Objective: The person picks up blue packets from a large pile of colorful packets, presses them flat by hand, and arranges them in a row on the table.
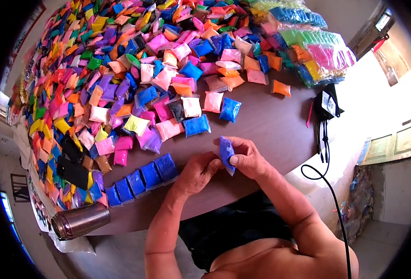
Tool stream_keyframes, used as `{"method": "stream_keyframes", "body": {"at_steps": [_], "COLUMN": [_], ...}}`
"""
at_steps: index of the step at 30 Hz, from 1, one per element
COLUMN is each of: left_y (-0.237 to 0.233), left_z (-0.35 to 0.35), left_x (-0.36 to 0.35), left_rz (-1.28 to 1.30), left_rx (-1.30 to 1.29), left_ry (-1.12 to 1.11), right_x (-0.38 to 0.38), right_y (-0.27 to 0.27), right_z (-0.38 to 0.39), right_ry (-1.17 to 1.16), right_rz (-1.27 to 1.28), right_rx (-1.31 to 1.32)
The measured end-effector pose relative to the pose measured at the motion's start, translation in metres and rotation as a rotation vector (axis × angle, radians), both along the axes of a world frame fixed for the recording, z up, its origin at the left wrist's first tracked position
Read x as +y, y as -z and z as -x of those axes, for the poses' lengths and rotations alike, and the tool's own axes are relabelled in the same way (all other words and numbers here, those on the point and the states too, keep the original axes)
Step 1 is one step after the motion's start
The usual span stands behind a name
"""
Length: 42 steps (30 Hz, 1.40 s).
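Note:
Between my two hands, above the table's near edge, is a small blue-violet packet [226, 155] in clear plastic, held upright. My right hand [248, 160] grips it with the thumb across its front. The curled fingers of my left hand [199, 169] meet its lower left side, thumb pointing at it; whether they pinch it I cannot make out. To the left of my left hand, a row of several dark blue packets [142, 179] lies side by side on the table [261, 116]. Loose packets, among them a blue one [230, 110] and another blue one [197, 126], lie just beyond my hands.
A huge heap of colourful packets [117, 69] covers the far and left table. Bagged stacks of packets [324, 51] stand at the back right. A metal flask [81, 222] lies at the near left edge. A black device [327, 104] with a cable [332, 186] sits right.

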<state>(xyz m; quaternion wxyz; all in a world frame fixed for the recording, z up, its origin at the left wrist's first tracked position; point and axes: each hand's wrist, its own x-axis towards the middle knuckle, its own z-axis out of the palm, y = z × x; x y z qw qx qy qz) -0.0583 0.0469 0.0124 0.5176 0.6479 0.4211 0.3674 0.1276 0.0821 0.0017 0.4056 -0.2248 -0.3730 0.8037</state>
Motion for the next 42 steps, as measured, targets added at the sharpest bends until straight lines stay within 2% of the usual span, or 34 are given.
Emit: {"method": "stream_keyframes", "body": {"at_steps": [4,7,10,11,13,15,21,28,32,34,37,39,42], "left_y": [0.003,0.004,0.000,0.001,0.001,0.000,-0.019,-0.012,-0.012,-0.012,-0.014,-0.007,-0.006], "left_z": [0.003,0.004,0.003,0.004,0.005,0.008,0.001,0.006,0.004,0.002,0.000,0.004,0.003], "left_x": [0.000,0.000,0.000,0.001,0.001,0.000,0.000,0.002,0.000,0.000,0.003,0.004,0.004], "left_rz": [0.090,0.020,0.028,-0.073,-0.174,-0.033,0.105,-0.002,0.048,0.107,0.054,-0.114,-0.181], "left_rx": [-0.038,-0.041,-0.086,-0.019,0.049,0.064,0.054,0.193,0.109,0.043,0.009,0.188,0.173], "left_ry": [0.014,-0.004,-0.018,-0.007,0.004,0.044,-0.037,0.054,0.020,-0.016,-0.022,0.066,0.074], "right_x": [0.001,-0.002,-0.006,-0.006,-0.008,-0.013,-0.015,-0.007,-0.007,-0.010,-0.011,-0.009,-0.007], "right_y": [-0.001,-0.007,-0.013,-0.009,-0.002,-0.003,-0.006,0.000,-0.005,-0.006,-0.008,-0.001,0.005], "right_z": [-0.002,-0.002,0.003,0.004,0.005,0.007,0.007,-0.001,0.002,0.009,0.010,0.007,0.001], "right_ry": [0.076,0.073,0.113,0.113,0.185,0.211,0.178,0.114,0.117,0.208,0.209,0.191,0.145], "right_rz": [0.038,-0.010,-0.083,-0.083,-0.365,-0.347,-0.262,-0.257,-0.242,-0.222,-0.232,-0.269,-0.300], "right_rx": [-0.039,-0.195,-0.237,-0.237,-0.461,-0.433,-0.335,-0.383,-0.382,-0.307,-0.344,-0.349,-0.362]}}
